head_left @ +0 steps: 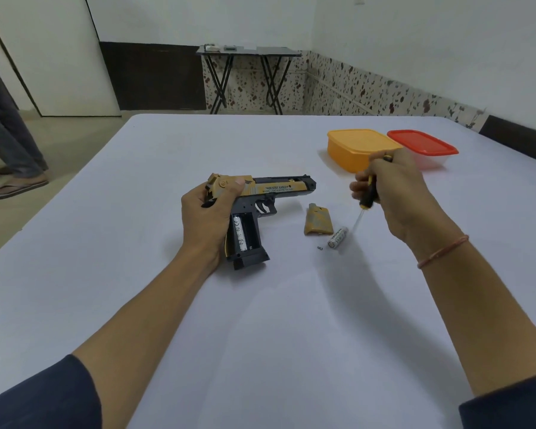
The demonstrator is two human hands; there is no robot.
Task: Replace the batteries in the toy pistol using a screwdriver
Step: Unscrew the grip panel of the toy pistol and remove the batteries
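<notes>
Two forearms in dark sleeves reach from the near edge across a white table (291,335). The left hand (203,216) is closed around the rear of the pistol (260,193), which lies on its side near the table's centre, barrel pointing right. The grip compartment is open toward the camera. One cell (240,233) sits in its left slot; the right slot shows dark.

Right of the pistol, the screw (319,248) lies nearest, just left of a loose battery (338,238). The cover (317,219) lies just beyond, touching or almost touching the battery's far end.

The right hand (396,193), with a thread bracelet at the wrist, is clenched on the screwdriver (367,196), held above the table. The black-and-yellow handle is upright; the blurred shaft points down toward the battery.

Farther right stand an orange box (353,147) and a red-lidded box (421,145), side by side. Beyond the table stands a folding table (248,52) against the far wall. At far left, a person's legs (10,144) are visible.
</notes>
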